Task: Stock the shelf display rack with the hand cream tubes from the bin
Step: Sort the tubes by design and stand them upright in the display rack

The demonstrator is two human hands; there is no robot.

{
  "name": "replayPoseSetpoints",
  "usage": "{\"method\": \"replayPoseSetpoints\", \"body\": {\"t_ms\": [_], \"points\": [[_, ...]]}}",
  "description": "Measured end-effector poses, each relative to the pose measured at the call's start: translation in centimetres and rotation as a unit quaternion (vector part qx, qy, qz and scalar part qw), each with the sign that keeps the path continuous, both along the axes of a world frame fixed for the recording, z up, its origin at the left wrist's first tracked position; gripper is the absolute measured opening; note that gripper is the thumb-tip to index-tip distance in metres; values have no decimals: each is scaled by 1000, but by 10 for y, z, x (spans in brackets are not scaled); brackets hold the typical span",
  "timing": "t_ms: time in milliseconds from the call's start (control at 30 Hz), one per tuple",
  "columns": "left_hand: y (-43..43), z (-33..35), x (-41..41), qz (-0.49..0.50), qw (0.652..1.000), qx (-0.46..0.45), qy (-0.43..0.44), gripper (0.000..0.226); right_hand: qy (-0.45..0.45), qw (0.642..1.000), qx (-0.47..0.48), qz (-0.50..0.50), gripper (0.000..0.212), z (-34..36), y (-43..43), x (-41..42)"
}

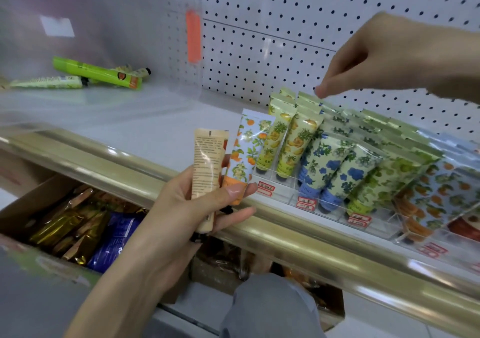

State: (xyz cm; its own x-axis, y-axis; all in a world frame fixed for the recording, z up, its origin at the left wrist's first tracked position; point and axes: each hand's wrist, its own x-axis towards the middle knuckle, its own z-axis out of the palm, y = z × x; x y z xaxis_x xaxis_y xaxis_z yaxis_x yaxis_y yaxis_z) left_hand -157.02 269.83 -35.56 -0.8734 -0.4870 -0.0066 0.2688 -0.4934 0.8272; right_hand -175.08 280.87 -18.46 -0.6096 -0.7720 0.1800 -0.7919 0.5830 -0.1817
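My left hand [197, 208] grips two hand cream tubes upright in front of the shelf edge: a peach tube [207, 161] with its printed back showing and an orange-blossom tube [246, 150]. My right hand [368, 60] reaches over the clear display rack [327, 208], fingers curled, fingertips just above the top of the yellow pineapple tubes [288, 140]; whether it pinches one is unclear. Blue-flower tubes [335, 166] and green tubes [384, 182] fill the rack's other slots. The clear plastic bin [104, 109] stands at the left with green tubes [96, 73] lying inside.
A gold shelf rail [285, 236] runs diagonally across the front. White pegboard [285, 26] backs the shelf. Below the rail a cardboard box [39, 197] holds gold and blue packets. Orange-print tubes [446, 189] stand at the rack's right end.
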Motion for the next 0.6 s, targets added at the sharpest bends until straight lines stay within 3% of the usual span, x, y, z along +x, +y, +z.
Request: {"method": "replayPoseSetpoints", "body": {"t_ms": [100, 233, 367, 600], "points": [[6, 5, -4, 3, 999, -35, 8, 42, -38, 993, -70, 87, 25, 7, 9, 14], [21, 23, -10, 13, 996, -81, 43, 37, -96, 981, -55, 162, 37, 9, 23, 32], [48, 44, -14, 10, 987, -140, 75, 36, -104, 981, -72, 150, 30, 20, 54, 33], [110, 65, -21, -19, 977, -190, 91, 35, -207, 969, -87, 106, 29, 37, 146, 32]]}}
